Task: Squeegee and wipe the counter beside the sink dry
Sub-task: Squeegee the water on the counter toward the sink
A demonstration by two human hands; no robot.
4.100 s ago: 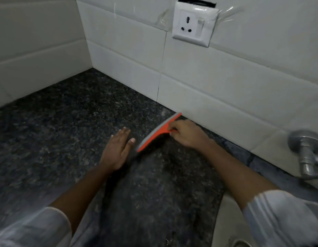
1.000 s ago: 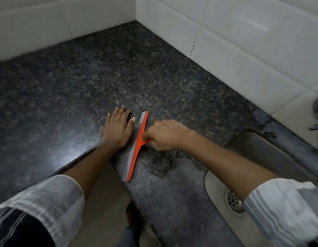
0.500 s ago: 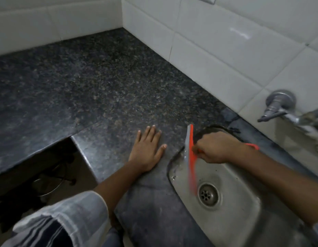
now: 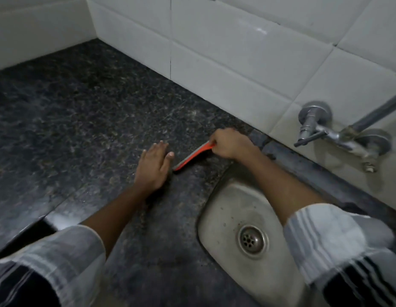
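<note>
An orange squeegee point(image 4: 191, 157) with a grey blade lies edge-down on the dark speckled granite counter point(image 4: 86, 120), just beyond the sink's far left corner. My right hand point(image 4: 230, 144) is closed on its handle near the back wall. My left hand point(image 4: 154, 167) lies flat on the counter, fingers apart, its thumb close to the squeegee's near end. The steel sink point(image 4: 228, 213) with its round drain point(image 4: 252, 239) sits at the lower right, under my right forearm.
White tiled walls point(image 4: 226, 63) close the counter at the back and left. A metal tap point(image 4: 314, 127) and pipe stick out of the wall above the sink. The counter's front edge steps back at the lower left point(image 4: 37, 220).
My right hand has carried the squeegee from over the sink basin back onto the counter near the wall. My left hand stays flat on the counter. The view has shifted.
</note>
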